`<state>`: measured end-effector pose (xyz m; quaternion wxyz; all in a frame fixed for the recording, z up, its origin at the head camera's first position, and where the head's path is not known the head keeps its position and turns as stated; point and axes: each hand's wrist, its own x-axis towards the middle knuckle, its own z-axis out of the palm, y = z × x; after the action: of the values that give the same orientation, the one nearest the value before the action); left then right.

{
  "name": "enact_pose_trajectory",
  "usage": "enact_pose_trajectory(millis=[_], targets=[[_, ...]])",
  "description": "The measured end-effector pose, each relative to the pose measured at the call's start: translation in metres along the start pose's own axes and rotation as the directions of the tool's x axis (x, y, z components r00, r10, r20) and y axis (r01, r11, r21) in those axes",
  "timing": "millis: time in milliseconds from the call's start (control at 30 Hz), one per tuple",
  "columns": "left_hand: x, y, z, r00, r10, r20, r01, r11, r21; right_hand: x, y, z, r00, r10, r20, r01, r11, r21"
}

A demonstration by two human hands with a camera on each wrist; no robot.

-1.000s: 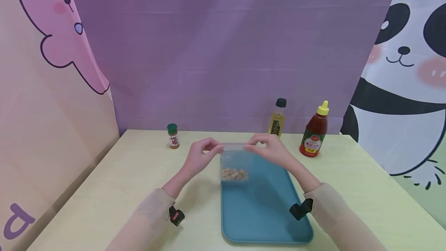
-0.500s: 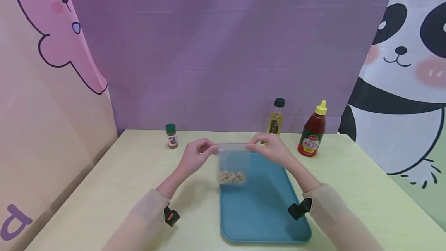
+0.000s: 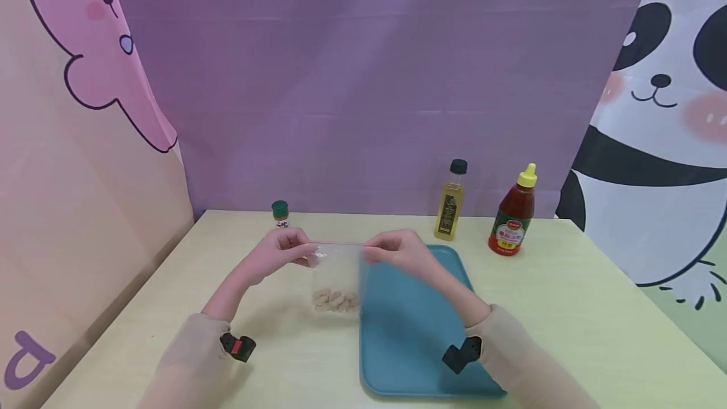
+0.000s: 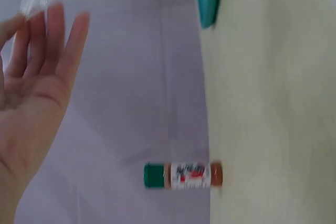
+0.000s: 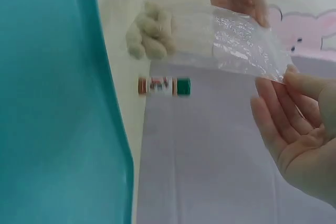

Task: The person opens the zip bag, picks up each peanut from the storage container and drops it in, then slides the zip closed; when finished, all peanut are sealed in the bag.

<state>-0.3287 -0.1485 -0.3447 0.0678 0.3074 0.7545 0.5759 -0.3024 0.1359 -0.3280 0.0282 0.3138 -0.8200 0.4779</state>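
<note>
A clear plastic bag (image 3: 336,270) hangs upright between both hands, its top edge stretched taut. Several pale beige nuts (image 3: 335,300), shaped like peanuts, lie along its bottom. My left hand (image 3: 278,251) pinches the top left corner between thumb and fingers. At the top right corner, my right hand (image 3: 399,251) pinches the bag the same way. In the right wrist view, the film of the bag (image 5: 236,38) shines and the thumb presses its edge against the fingers. Only the bag's lower part shows at the top of the left wrist view.
A blue tray (image 3: 420,327) lies on the pale table (image 3: 170,333), right of the bag. At the back stand a green-capped spice jar (image 3: 281,212), partly behind the left hand, an oil bottle (image 3: 449,210) and a ketchup bottle (image 3: 511,223) with a yellow cap.
Both hands have moved left with the bag, from over the tray's left part to beside its left edge. The left hand now overlaps the spice jar in the head view.
</note>
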Motion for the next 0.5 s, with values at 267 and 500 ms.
enact_pose_trajectory(millis=[267,500], targets=[[-0.004,-0.023,-0.019,0.983,-0.156,0.098,0.161,0.986,-0.044,0.015,0.016,0.027,0.991,0.104,0.08,-0.115,0.982,0.149],[0.009,-0.051,-0.012,0.951,-0.3,-0.067,0.306,0.946,0.109,0.031,0.049,0.033,0.968,0.246,-0.048,-0.241,0.967,0.078]])
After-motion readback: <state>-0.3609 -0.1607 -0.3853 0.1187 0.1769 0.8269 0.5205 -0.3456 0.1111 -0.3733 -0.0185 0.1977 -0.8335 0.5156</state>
